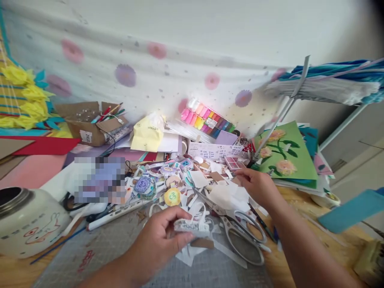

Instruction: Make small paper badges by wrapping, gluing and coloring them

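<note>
Fingers of the left hand pinch a cutout above the mat; scissors just beyond could snag it. Right hand touches the scraps, grip unclear; a nudge might scatter them

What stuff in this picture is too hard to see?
All in the head view:
- The paper cutout in the left hand is blurred and partly covered by fingers, so its picture is unreadable.
- Fingertips of the right hand blur into the paper scraps; whether they pinch one is unclear.
- A pixelated patch hides whatever lies there.
- The white jar is cut off by the left edge.
- Writing on the white card is too small to read.
</note>
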A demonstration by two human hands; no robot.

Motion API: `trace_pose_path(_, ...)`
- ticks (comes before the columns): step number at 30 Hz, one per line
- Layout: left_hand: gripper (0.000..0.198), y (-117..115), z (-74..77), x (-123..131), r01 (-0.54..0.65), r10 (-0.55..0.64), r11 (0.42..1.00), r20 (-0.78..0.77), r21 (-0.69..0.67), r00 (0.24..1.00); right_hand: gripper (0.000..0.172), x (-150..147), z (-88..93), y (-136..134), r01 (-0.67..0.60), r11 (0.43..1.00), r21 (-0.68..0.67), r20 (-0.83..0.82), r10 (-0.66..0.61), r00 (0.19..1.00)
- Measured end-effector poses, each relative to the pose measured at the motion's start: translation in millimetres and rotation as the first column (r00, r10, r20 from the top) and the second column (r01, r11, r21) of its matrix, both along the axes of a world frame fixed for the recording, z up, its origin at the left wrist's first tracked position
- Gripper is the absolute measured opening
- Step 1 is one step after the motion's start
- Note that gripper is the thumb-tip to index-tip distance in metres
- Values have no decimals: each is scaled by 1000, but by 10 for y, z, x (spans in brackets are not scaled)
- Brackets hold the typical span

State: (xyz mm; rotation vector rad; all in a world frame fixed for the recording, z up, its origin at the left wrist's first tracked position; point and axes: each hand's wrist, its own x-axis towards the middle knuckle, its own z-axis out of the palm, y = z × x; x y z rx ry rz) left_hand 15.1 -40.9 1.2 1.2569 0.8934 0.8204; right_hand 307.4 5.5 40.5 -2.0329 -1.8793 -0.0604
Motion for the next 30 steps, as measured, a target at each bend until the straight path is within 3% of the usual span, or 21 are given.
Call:
trace_pose_path(4, 17, 3, -13, -56, 89, -78, 984, -77, 155, 994, 24, 153, 70, 351, 17, 1000, 6, 18, -17, 1000)
trace_pose_path(8, 12, -9, 45, -68, 106, -106, 945, -15, 309, 994, 18, 198, 79, 599, -37, 998, -52, -14, 37, 999)
trace_pose_path(11, 14, -33, 96, -44, 120, -140, 912, 24, 392, 990, 16, 56, 57, 671, -158, 982, -100, -105, 148, 983)
trace_pose_path(14, 15, -35, 121, -44, 67, -118, 900, 92, 431, 989, 23, -236, 27, 578, -341, 927, -158, -253, 296, 921)
trace_pose_path(16, 14, -27, 117, -68, -67, -1, 890, 149, 452, 989, 31, -492, 4, 395, -488, 848, -205, -444, 364, 819)
trace_pose_path(17, 14, -22, 109, -84, -146, 69, 883, 183, 446, 981, 34, -627, -10, 276, -585, 776, -235, -656, 318, 685)
trace_pose_path(18, 14, -14, 98, -100, -217, 133, 878, 219, 427, 967, 36, -761, -27, 149, -662, 718, -215, -833, 219, 508)
trace_pose_path(20, 13, 8, 71, -127, -317, 215, 874, 294, 367, 931, 45, -991, -64, -97, -758, 630, -166, -978, -10, 207)
trace_pose_path(22, 12, 40, 54, -139, -382, 260, 881, 388, 280, 884, 46, -1129, -94, -289, -820, 540, -190, -979, -163, 119)
trace_pose_path(24, 14, 77, 60, -139, -436, 303, 882, 497, 177, 813, 42, -1163, -100, -403, -864, 441, -242, -969, -157, 191)
trace_pose_path(25, 17, 95, 73, -135, -463, 328, 878, 550, 121, 768, 42, -1154, -90, -429, -875, 402, -269, -962, -72, 263)
trace_pose_path(28, 23, 127, 129, -119, -527, 392, 850, 666, 2, 635, 27, -1152, -40, -402, -869, 326, -373, -792, 375, 481)
trace_pose_path(30, 23, 111, 166, -110, -562, 410, 827, 706, -20, 577, 18, -1249, -23, -314, -844, 326, -426, -578, 619, 531)
